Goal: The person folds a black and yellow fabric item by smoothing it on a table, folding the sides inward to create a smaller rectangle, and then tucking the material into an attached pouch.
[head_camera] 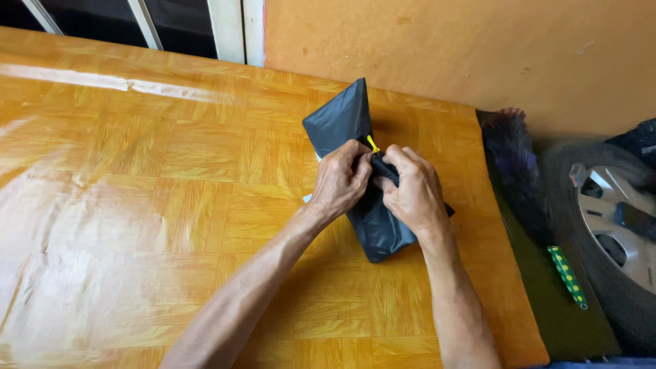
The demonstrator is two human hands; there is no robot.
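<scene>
A dark grey plastic bag (340,117) lies on the orange wood-pattern floor covering (137,205), its upper corner pointing toward the wall. My left hand (339,179) and my right hand (412,191) meet over the bag's middle, both pinching its gathered dark material. A small yellow tie (372,144) sticks up between my thumbs. The bag's lower end (383,246) shows beneath my wrists. A sliver of something white peeks out at the bag's left edge.
An orange wall (444,48) runs behind. A vehicle tyre with a silver wheel (615,219) stands at the right, beside a dark feathery duster (509,157) and a green stick with yellow dots (567,275). A window frame (232,27) stands at the top.
</scene>
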